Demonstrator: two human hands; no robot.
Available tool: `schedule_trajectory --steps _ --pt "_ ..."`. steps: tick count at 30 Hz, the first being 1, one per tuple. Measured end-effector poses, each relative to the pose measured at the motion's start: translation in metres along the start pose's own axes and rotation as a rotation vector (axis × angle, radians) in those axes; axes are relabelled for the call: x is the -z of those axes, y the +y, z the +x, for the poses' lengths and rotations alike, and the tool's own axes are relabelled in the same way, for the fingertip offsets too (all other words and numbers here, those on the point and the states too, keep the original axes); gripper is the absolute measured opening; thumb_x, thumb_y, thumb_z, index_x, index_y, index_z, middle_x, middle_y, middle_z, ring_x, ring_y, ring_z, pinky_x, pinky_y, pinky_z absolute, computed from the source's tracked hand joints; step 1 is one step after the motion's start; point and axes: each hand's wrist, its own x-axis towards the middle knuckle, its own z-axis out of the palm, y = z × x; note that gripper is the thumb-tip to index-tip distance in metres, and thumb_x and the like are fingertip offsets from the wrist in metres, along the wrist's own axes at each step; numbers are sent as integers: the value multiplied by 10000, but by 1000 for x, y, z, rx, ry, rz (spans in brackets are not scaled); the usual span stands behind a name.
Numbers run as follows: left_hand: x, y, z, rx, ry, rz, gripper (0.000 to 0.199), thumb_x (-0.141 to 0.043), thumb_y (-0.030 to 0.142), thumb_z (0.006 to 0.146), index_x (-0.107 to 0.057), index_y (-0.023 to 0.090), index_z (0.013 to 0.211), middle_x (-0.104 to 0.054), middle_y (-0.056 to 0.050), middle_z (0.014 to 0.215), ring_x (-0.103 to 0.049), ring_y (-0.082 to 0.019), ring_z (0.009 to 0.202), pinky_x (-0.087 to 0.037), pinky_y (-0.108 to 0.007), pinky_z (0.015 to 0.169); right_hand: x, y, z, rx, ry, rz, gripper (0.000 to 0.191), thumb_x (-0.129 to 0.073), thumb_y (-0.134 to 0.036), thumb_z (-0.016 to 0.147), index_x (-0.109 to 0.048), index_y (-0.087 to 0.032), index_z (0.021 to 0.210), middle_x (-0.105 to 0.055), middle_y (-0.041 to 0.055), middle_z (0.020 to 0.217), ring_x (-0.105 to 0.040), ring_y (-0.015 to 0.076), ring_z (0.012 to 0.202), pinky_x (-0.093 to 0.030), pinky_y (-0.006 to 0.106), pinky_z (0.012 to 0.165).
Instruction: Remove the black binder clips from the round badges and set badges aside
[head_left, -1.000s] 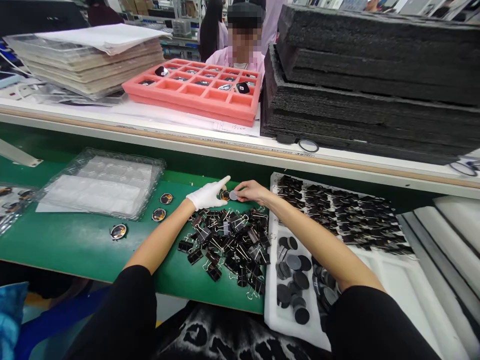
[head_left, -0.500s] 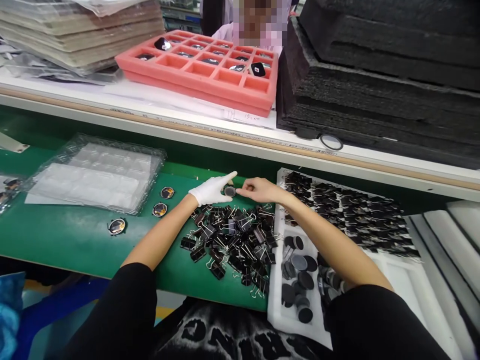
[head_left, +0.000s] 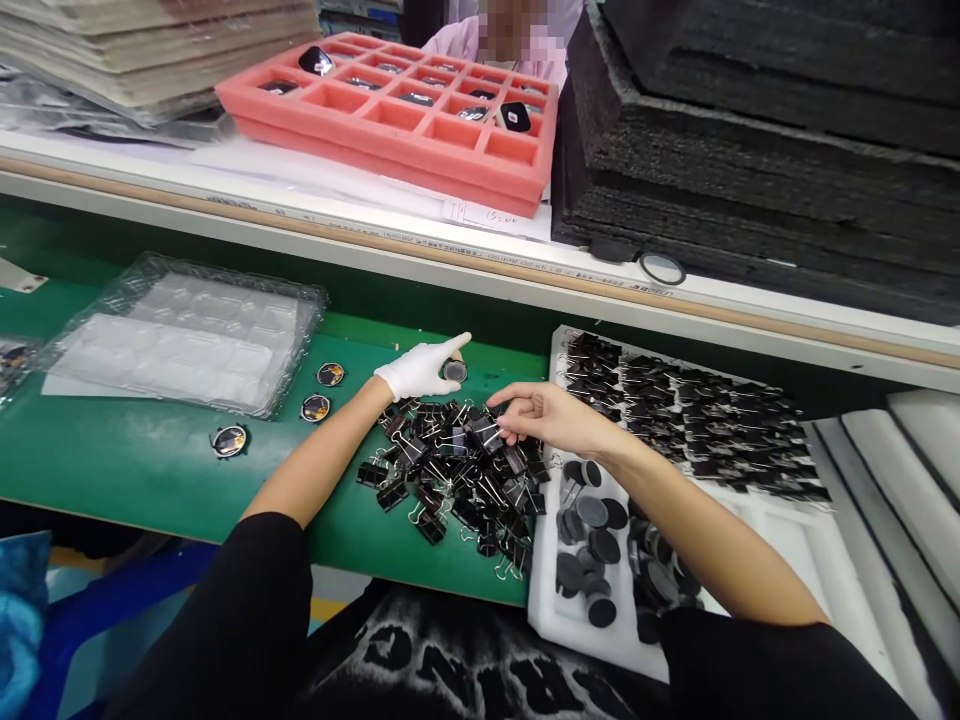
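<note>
Head view: round piece steadied beyond the clip pile.
Gloved left hand (head_left: 420,371) holds the round piece (head_left: 454,371) against the tabletop (head_left: 172,490), just past the clip pile (head_left: 442,490), fingers about its edge, likely so it cannot slide. Right hand (head_left: 553,416), fingers curled narrow, reaches the pile's far right edge; cannot tell if a clip is gripped. Loose discs (head_left: 604,545) sit right of the pile, probably for easy reach.

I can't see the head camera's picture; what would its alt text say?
A gloved left hand holds a small round piece over a green workbench, while the bare right hand touches a heap of black binder clips. Three similar round pieces lie to the left; a pink compartment tray sits on the shelf above.
</note>
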Motion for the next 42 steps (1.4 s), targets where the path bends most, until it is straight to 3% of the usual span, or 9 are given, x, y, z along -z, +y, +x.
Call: schedule_trajectory --steps 3,7,9,15,19,22,24,30,42 --pt "1 0 -1 18 7 -18 1026 -689 363 843 -151 189 1699 -725 -63 1323 -708 -248 1132 -514 -330 978 15 -2 0 12 -22 132 370 -857 -395 775 -762 -183 1063 -770 45 770 -717 169 682 -566 292 653" --pt "3 -1 -2 30 0 -6 1058 -688 407 853 -100 188 1706 -704 -87 1363 -701 -269 1147 -520 -344 967 32 6 38 79 354 -71 78 -774 -253 860 -765 -177 871 -778 58 778 -731 169 709 -587 293 713" --pt "4 -2 -2 42 -8 14 1068 -691 436 858 -91 190 1707 -670 -113 1416 -705 -275 1139 -524 -345 952 35 14 66 44 457 -237 81 -709 -175 895 -746 -176 823 -779 52 771 -748 168 727 -591 285 752" --pt "6 -1 -2 93 -8 47 1081 -705 459 856 -88 202 1705 -688 -112 1386 -713 -285 1124 -522 -355 956 34 25 101 -36 354 -414 132 -743 -213 888 -733 -202 757 -756 19 699 -757 196 760 -585 291 796" --pt "5 -1 -2 92 -12 36 1087 -708 434 845 -83 214 1707 -688 -105 1382 -721 -278 1100 -528 -347 934 34 12 107 -63 446 -614 350 -678 -537 954 -735 -199 1024 -749 84 833 -724 300 912 -555 404 880" --pt "6 2 -2 76 -9 43 1072 -698 398 849 -81 213 1706 -697 -103 1360 -731 -262 1059 -529 -330 908 24 6 128 -53 643 -691 483 -407 -559 1062 -623 -213 1322 -707 153 1134 -634 352 1166 -484 506 1022" --pt "7 4 -3 60 -10 52 1066 -696 384 847 -83 215 1703 -707 -97 1336 -737 -251 1021 -531 -319 877 13 7 144 -78 729 -691 502 -323 -544 1074 -569 -243 1392 -617 172 1324 -533 367 1300 -407 585 1099" --pt "4 4 -4 36 16 38 1061 -688 367 835 -90 215 1698 -744 -67 1251 -739 -238 965 -530 -313 846 -6 23 164 -131 738 -639 550 -181 -527 1066 -522 -277 1418 -472 160 1486 -322 333 1474 -268 628 1189" --pt "-4 5 2 33 -11 -27 1138 -732 366 836 -14 221 1707 -736 -77 1246 -731 -222 968 -521 -303 865 5 56 169 -60 925 -665 425 -144 -449 1080 -485 -274 1261 -491 135 1419 -370 301 1430 -279 623 1170"
